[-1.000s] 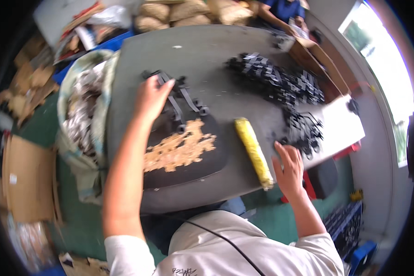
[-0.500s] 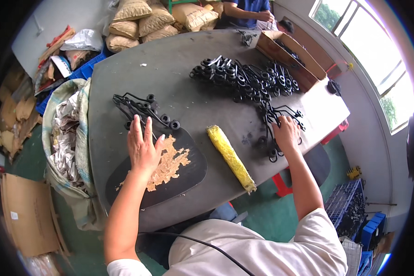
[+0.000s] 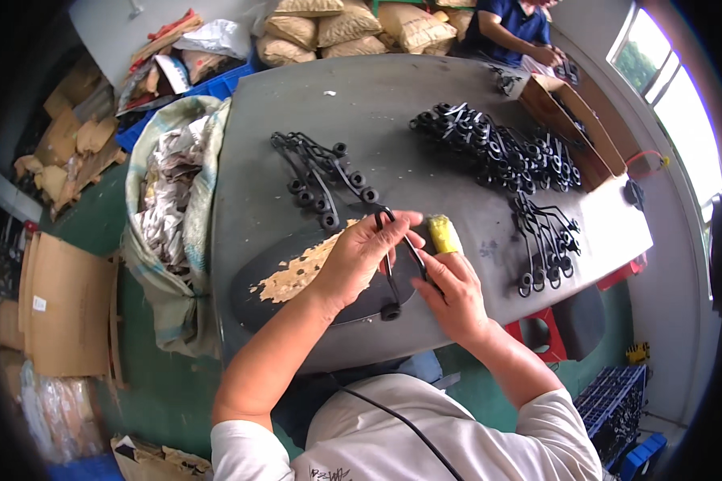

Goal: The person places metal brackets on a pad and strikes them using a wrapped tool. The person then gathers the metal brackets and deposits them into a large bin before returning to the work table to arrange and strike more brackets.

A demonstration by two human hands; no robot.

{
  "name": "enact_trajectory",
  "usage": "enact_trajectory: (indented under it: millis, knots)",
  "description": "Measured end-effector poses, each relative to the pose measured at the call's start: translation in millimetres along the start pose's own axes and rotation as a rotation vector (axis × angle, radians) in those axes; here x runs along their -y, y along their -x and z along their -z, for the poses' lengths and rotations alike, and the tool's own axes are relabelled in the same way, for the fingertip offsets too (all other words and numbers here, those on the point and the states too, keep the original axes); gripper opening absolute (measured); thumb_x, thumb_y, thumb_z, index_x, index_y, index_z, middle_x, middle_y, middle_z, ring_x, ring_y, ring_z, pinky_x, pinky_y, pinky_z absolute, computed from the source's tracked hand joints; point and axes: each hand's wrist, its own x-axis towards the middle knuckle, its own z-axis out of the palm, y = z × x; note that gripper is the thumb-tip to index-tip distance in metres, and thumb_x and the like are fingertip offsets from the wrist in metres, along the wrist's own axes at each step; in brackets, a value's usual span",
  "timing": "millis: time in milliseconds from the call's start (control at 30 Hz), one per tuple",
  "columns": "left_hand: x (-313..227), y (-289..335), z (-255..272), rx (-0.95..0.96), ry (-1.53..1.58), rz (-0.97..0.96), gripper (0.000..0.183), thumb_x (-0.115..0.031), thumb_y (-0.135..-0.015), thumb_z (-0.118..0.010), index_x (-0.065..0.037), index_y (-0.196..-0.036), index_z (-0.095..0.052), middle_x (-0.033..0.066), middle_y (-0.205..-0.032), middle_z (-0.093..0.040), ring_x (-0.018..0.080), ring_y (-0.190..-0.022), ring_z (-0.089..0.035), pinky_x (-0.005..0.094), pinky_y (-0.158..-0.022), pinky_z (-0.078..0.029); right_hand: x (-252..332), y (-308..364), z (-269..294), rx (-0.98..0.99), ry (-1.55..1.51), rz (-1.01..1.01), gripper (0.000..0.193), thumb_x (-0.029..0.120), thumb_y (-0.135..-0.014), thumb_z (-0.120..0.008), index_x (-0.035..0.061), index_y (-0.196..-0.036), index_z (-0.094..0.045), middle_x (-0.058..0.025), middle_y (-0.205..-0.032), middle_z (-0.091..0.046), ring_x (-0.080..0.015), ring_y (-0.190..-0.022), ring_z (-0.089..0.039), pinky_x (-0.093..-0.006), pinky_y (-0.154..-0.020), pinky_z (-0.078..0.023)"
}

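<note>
My left hand (image 3: 353,260) is closed around a black bent metal rod with a round rubber bushing (image 3: 390,311) at its lower end. Against the other side of the same piece, the fingers of my right hand (image 3: 457,298) are closed. Both hands hang above a dark rounded pad (image 3: 349,314) with a flaky tan patch (image 3: 297,276) on it. Just beyond my right hand lies a yellow wrapped roll (image 3: 443,234), its near part hidden. A small group of similar rods (image 3: 317,172) rests beyond the pad, and another row (image 3: 544,240) sits to the right.
A big heap of rods (image 3: 489,148) lies on the grey table (image 3: 361,112), beside an open cardboard box (image 3: 573,120). Across the table sits another person (image 3: 509,36). A woven sack of scraps (image 3: 176,208) stands at the left edge, a red stool (image 3: 541,335) at the right.
My hands have come together over the pad, from the left group and the right row of rods. Both now hold a rod. The view has shifted left.
</note>
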Motion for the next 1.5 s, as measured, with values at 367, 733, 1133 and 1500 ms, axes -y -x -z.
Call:
enact_trajectory:
  millis: [367, 733, 1133, 1500]
  knots:
    - [-14.2, 10.9, 44.7, -0.39, -0.481, -0.234, 0.032, -0.031, -0.106, -0.055, -0.003, -0.116, -0.068, -0.0013, -0.09, -0.069, 0.0021, -0.07, -0.05, 0.0212, -0.064, -0.043, -58.0, 72.6, 20.8, 0.311, 0.368, -0.534, 0.078, 0.029, -0.092, -0.069, 0.0064, -0.156, -0.031, -0.0132, -0.104, -0.056, -0.0291, -0.099, -0.059, -0.0412, -0.092, -0.046]
    - [-17.9, 12.8, 60.3, -0.363, -0.847, -0.32, 0.027, -0.023, -0.101, -0.061, 0.003, -0.093, -0.058, 0.016, -0.08, -0.066, 0.0302, -0.072, -0.066, 0.0379, -0.068, -0.051, 25.6, 50.5, 37.2, 0.113, -0.611, -0.354, 0.074, 0.018, -0.103, -0.043, 0.0131, -0.162, 0.0, -0.0133, -0.098, -0.061, -0.0146, -0.077, -0.056, -0.0297, -0.07, -0.05]
    - [-14.6, 18.8, 72.4, -0.407, -1.131, -0.422, 0.029, -0.025, -0.099, -0.064, 0.0, -0.086, -0.057, 0.0167, -0.073, -0.06, 0.0344, -0.066, -0.061, 0.0408, -0.062, -0.047, 37.2, 59.8, 29.8, 0.211, -0.518, -0.388, 0.068, 0.003, -0.096, -0.054, -0.0023, -0.156, -0.024, -0.0195, -0.109, -0.065, -0.028, -0.09, -0.067, -0.0399, -0.084, -0.054]
    - [-18.5, 21.1, 81.7, -0.387, -0.904, -0.243, 0.034, -0.033, -0.101, -0.062, -0.003, -0.087, -0.062, 0.0061, -0.066, -0.061, 0.0128, -0.063, -0.058, 0.0325, -0.059, -0.046, 24.3, 60.5, 31.3, 0.705, -0.399, -0.323, 0.068, 0.007, -0.093, -0.064, 0.0095, -0.155, -0.035, -0.027, -0.115, -0.066, -0.0413, -0.098, -0.07, -0.0397, -0.085, -0.055]
